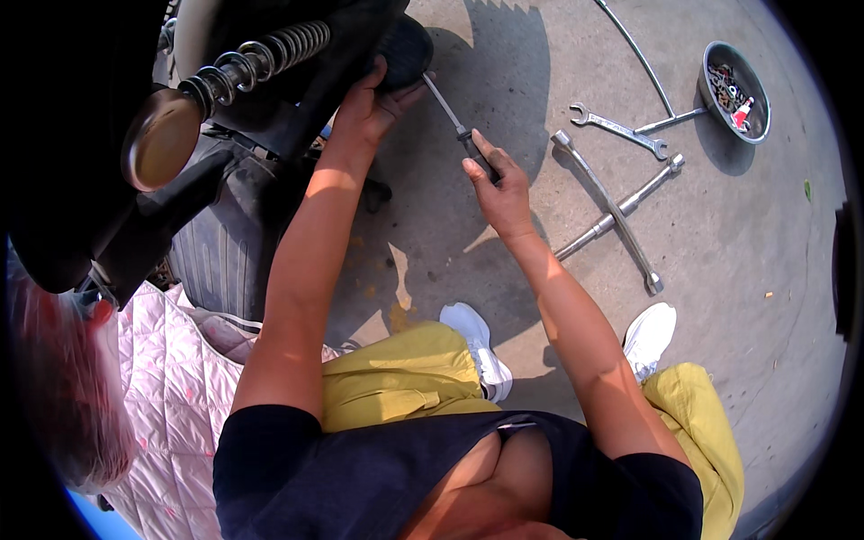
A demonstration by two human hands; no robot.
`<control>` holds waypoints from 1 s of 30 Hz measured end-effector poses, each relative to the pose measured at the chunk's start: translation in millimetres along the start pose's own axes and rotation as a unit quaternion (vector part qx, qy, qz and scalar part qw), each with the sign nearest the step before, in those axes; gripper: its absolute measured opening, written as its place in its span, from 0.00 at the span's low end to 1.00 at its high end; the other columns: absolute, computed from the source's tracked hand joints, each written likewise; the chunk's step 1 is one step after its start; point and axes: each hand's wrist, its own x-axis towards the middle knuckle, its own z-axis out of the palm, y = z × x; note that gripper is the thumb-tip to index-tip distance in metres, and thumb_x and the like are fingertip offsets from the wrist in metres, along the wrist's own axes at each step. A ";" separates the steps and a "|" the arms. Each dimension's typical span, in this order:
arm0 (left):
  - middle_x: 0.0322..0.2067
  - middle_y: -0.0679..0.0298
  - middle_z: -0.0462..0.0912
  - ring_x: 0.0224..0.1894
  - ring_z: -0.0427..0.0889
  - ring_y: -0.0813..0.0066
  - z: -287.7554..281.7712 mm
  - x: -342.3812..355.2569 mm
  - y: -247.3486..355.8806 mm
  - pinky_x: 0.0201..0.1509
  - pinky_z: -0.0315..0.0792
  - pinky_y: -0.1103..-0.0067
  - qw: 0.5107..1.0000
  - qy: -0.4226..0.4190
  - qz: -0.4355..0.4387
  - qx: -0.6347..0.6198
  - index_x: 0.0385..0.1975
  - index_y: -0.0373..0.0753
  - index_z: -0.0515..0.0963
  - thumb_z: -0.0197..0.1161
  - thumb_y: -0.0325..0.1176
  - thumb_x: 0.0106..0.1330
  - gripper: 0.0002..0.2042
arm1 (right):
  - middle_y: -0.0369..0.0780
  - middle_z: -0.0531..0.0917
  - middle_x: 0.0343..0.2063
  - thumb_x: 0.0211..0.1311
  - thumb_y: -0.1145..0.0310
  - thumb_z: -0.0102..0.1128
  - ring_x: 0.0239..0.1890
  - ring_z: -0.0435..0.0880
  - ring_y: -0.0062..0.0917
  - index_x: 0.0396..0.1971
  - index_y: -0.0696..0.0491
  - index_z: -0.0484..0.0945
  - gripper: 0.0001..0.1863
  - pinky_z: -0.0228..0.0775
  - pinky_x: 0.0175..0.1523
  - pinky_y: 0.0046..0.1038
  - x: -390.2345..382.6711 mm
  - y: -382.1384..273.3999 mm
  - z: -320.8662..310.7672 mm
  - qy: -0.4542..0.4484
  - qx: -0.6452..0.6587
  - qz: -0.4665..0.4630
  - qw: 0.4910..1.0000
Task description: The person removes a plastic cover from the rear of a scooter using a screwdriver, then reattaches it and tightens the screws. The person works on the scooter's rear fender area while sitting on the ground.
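Note:
My right hand (498, 184) is closed round the dark handle of a screwdriver (447, 104). Its metal shaft slants up and left, and the tip reaches the edge of a round black part (407, 56) at the rear of a scooter (216, 202). My left hand (371, 110) is against the underside of that black part, thumb on its near side and fingers stretched along below it. Whether the tip is wedged in or only touching cannot be made out. A coiled shock absorber (261, 63) stands out from the scooter to the left.
On the concrete at right lie a cross-shaped lug wrench (619, 212), an open-ended spanner (621, 131) and a long T-handled wrench (670, 117). A metal bowl (763, 117) of small hardware stands beyond. A pink quilted cover (171, 396) hangs at left. My white shoes (650, 337) are below.

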 end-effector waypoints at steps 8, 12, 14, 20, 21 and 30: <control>0.57 0.51 0.66 0.59 0.65 0.43 4.4 -3.5 -0.5 0.58 0.64 0.44 1.000 0.027 0.004 -0.017 0.57 0.36 0.61 0.57 0.31 0.64 0.22 | 0.38 0.77 0.26 0.62 0.63 0.56 0.12 0.66 0.13 0.52 0.60 0.70 0.22 0.52 0.09 0.11 75.4 -3.3 -87.2 -0.220 0.393 0.391 0.803; 0.56 0.51 0.66 0.59 0.64 0.43 10.5 -5.0 0.1 0.58 0.64 0.43 0.999 0.041 0.014 -0.014 0.57 0.36 0.61 0.57 0.30 0.64 0.22 | 0.41 0.77 0.27 0.60 0.65 0.57 0.20 0.75 0.21 0.42 0.63 0.74 0.17 0.65 0.18 0.16 76.7 21.7 -91.7 -0.062 0.509 0.411 0.753; 0.56 0.52 0.66 0.59 0.64 0.43 10.7 -5.4 -0.3 0.58 0.64 0.43 0.999 0.040 0.019 -0.016 0.57 0.37 0.61 0.57 0.30 0.64 0.22 | 0.41 0.77 0.28 0.60 0.64 0.57 0.27 0.77 0.27 0.39 0.62 0.74 0.15 0.73 0.27 0.22 71.2 27.6 -84.8 0.042 0.563 0.417 0.712; 0.56 0.53 0.67 0.60 0.65 0.47 6.2 -2.9 -0.8 0.58 0.64 0.43 0.999 0.035 0.031 -0.008 0.56 0.38 0.62 0.57 0.29 0.64 0.21 | 0.41 0.76 0.23 0.61 0.50 0.56 0.18 0.73 0.22 0.38 0.60 0.73 0.25 0.64 0.19 0.20 45.2 4.6 -76.9 0.023 0.421 0.438 0.794; 0.56 0.54 0.67 0.60 0.65 0.47 7.1 -3.4 -0.7 0.58 0.64 0.43 0.999 0.034 0.029 -0.009 0.56 0.38 0.63 0.57 0.29 0.64 0.21 | 0.41 0.76 0.21 0.61 0.47 0.55 0.15 0.71 0.20 0.38 0.60 0.73 0.26 0.62 0.18 0.19 42.0 4.5 -83.9 -0.033 0.364 0.452 0.814; 0.55 0.56 0.69 0.59 0.67 0.49 4.1 6.0 -9.8 0.57 0.65 0.42 0.995 0.073 0.067 -0.010 0.55 0.38 0.64 0.54 0.28 0.65 0.18 | 0.39 0.73 0.25 0.61 0.60 0.60 0.20 0.66 0.16 0.42 0.59 0.69 0.19 0.59 0.23 0.17 23.9 7.9 -65.0 0.020 0.415 0.325 0.849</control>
